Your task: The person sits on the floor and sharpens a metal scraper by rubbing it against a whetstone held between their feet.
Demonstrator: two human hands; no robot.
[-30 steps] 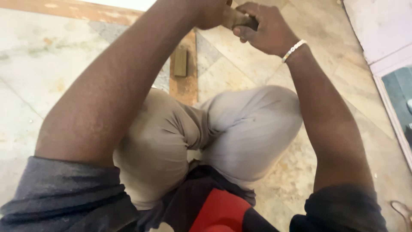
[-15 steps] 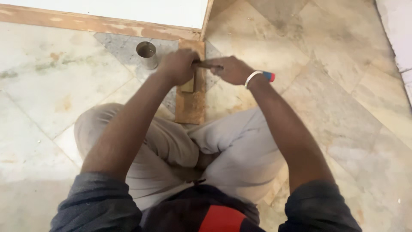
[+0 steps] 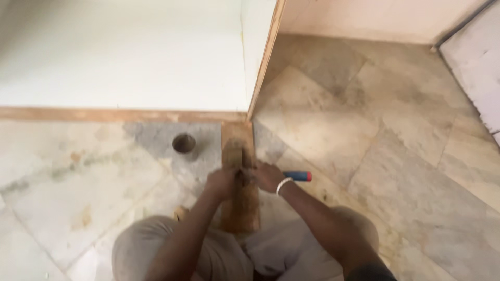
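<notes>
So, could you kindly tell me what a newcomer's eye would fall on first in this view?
Both hands, left hand and right hand, meet over a wooden plank lying on the marble floor at centre. A blue-and-red tool handle juts out beside the right wrist. Left of the plank stands a small dark cup, below a white panel edged in wood.

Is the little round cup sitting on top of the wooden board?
No, the small round cup stands on the stone floor to the left of the wooden board, apart from it.
</notes>
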